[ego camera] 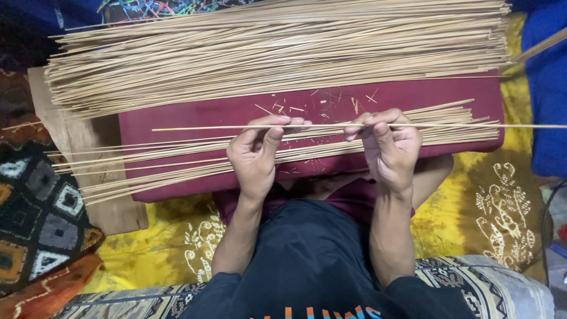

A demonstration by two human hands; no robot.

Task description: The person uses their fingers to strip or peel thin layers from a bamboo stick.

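Observation:
Both my hands pinch one long thin bamboo stick (207, 127) that lies level across the view. My left hand (258, 155) grips it near the middle and my right hand (388, 147) holds it a little further right. Under the hands a thin layer of similar sticks (147, 160) lies spread on a maroon padded board (195, 113). A big pile of sticks (271, 50) fills the far side of the board.
A wooden plank (88, 177) sticks out under the board at the left. Yellow patterned cloth (502, 195) covers the floor. A dark patterned cushion (41, 212) lies at the left, blue fabric (546, 100) at the right. Small slivers (322, 105) litter the maroon surface.

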